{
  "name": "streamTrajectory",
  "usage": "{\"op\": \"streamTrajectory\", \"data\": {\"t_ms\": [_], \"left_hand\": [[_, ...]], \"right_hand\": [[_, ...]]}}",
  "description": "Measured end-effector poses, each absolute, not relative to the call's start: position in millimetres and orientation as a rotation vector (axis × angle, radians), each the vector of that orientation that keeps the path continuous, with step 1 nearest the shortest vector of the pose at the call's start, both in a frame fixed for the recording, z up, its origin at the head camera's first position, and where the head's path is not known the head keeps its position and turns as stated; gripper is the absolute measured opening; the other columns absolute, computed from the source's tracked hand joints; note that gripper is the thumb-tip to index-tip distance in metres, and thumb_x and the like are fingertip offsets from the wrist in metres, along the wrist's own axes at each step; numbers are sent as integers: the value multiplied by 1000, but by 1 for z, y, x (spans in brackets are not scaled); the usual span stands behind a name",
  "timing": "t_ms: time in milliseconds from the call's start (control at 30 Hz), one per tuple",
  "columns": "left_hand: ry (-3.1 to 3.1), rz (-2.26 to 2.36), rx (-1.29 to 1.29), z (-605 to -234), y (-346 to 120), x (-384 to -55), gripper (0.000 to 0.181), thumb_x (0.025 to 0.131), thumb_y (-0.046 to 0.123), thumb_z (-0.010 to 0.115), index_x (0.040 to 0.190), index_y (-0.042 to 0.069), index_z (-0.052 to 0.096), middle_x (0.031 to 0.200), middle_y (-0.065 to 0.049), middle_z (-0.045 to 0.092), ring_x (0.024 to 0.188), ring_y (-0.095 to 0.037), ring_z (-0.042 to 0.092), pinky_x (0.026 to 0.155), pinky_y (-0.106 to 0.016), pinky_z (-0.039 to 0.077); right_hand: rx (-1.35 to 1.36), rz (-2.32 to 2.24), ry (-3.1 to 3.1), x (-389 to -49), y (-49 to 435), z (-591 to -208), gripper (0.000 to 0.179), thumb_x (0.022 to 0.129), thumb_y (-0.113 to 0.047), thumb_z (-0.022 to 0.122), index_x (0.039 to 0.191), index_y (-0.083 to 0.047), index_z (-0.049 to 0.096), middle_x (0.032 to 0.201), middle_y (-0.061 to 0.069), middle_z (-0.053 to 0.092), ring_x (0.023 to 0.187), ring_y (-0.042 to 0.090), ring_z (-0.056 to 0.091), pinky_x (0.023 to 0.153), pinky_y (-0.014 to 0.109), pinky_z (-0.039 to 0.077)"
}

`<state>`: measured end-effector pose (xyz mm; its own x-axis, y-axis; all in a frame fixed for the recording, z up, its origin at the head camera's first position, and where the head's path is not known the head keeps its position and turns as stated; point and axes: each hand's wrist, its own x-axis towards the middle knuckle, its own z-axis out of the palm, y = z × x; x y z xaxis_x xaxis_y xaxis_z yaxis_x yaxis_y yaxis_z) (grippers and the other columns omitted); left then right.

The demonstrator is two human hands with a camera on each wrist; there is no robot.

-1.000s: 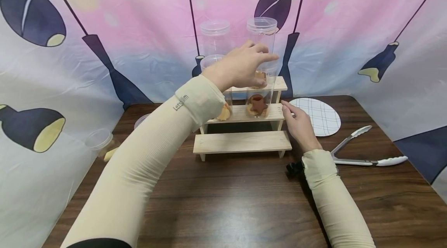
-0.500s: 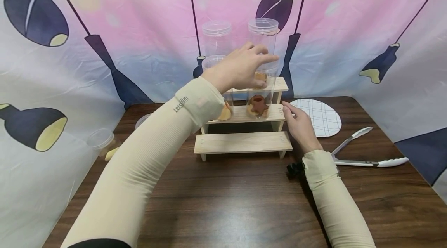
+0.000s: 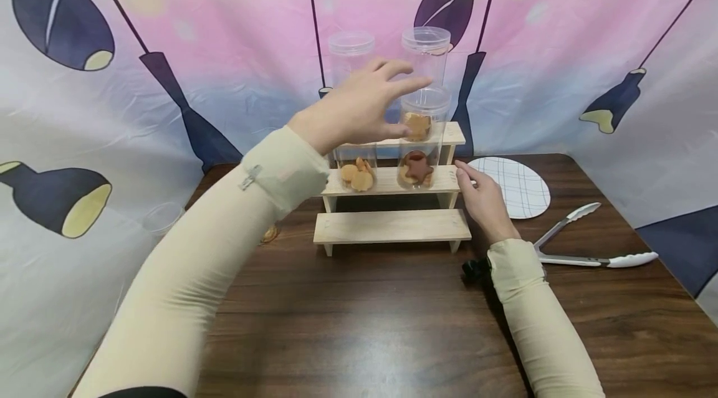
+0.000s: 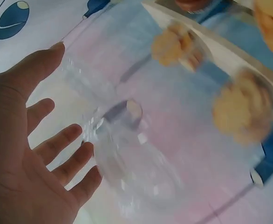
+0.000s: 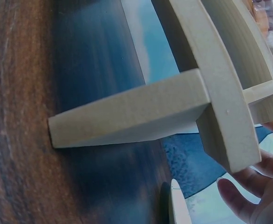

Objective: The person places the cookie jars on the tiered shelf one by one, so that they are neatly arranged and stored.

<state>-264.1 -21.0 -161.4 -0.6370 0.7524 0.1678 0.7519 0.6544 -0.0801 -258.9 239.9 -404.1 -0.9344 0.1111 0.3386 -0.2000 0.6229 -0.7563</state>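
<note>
My left hand (image 3: 359,102) is raised with its fingers spread, holding nothing, in front of the clear jars on a three-step wooden stand (image 3: 392,227). Behind it, the front right jar (image 3: 423,152) holds round cookies and a reddish-brown star-shaped piece. The front left jar (image 3: 359,174) contains round cookies and is partly covered by that hand. Two more jars stand on the top step; golden cookies show in the back right jar (image 3: 426,65). My right hand (image 3: 485,205) grips the right end of the middle step; its fingers (image 5: 257,179) show behind the board.
A round white checked mat (image 3: 513,186) lies right of the stand. Tongs (image 3: 578,260) with white tips lie spread nearer the right table edge. At the left, a clear container (image 3: 162,217) is partly behind my left sleeve. A patterned cloth hangs behind the table.
My left hand has moved left, away from the front right jar, uncovering the cookies behind it. The jars stay on the stand. My right hand has kept its place.
</note>
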Motion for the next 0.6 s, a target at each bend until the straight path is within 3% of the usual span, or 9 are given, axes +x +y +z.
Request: {"op": "streamTrajectory", "data": {"t_ms": [267,600], "left_hand": [[-2632,-126,-1120,-173,-101,-247,79,90,42,73,157,26,34,161,-11,30,145,-37,29,115,-60,27],[-2709,-250,-845,-203,-191,-236,79,87,39,77,155,25,39,156,-16,36,139,-46,32,107,-65,32]], "right_hand": [[81,1236,-2495,-261,239,-406,54,105,-49,40,145,-15,55,144,16,55,122,36,56,98,54,46],[67,1241,-2504,-263,245,-406,53,105,-48,39,146,-17,53,146,14,53,117,35,58,96,53,46]]}}
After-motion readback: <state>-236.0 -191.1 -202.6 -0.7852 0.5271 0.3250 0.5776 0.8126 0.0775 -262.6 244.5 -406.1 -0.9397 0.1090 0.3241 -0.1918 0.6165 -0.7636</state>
